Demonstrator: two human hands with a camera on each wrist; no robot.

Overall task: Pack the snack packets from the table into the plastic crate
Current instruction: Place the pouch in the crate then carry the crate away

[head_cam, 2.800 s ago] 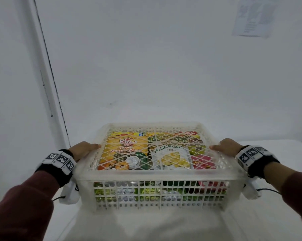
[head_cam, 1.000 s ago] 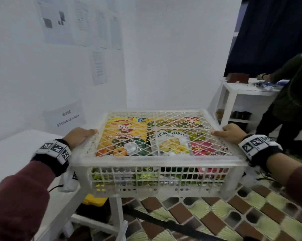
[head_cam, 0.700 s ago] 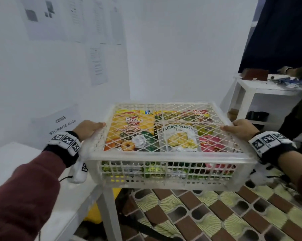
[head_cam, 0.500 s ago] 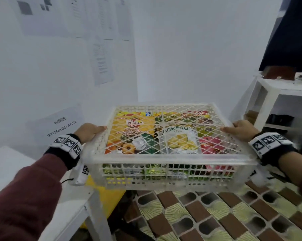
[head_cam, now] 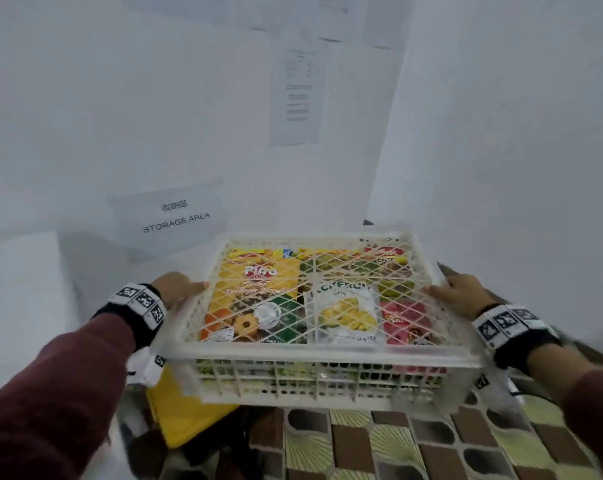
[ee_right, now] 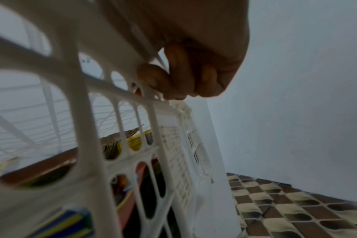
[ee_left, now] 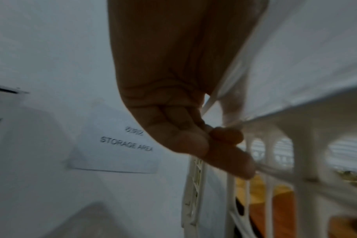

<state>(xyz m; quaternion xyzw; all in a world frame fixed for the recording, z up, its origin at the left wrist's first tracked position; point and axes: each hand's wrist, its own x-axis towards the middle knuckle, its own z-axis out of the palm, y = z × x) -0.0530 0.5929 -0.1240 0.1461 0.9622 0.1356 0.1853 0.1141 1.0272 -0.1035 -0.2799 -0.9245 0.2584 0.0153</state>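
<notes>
Head view: plastic crate [head_cam: 322,355] mid-frame, held in the air over tiled floor [head_cam: 407,445]; lattice lid on, snack packets [head_cam: 258,299] packed beneath. Left hand [head_cam: 175,289] grips left rim, right hand [head_cam: 461,294] grips right rim. "STORAGE AREA" sign [head_cam: 175,216] on wall, upper left

Left wrist view: fingers [ee_left: 185,141] curled under crate rim [ee_left: 296,116]

Right wrist view: fingers [ee_right: 179,77] hooked under rim, packets visible through side slots [ee_right: 132,141]

Maroon sleeves [head_cam: 50,393]; black wristbands [head_cam: 139,306] bearing white square-coded tags.
</notes>
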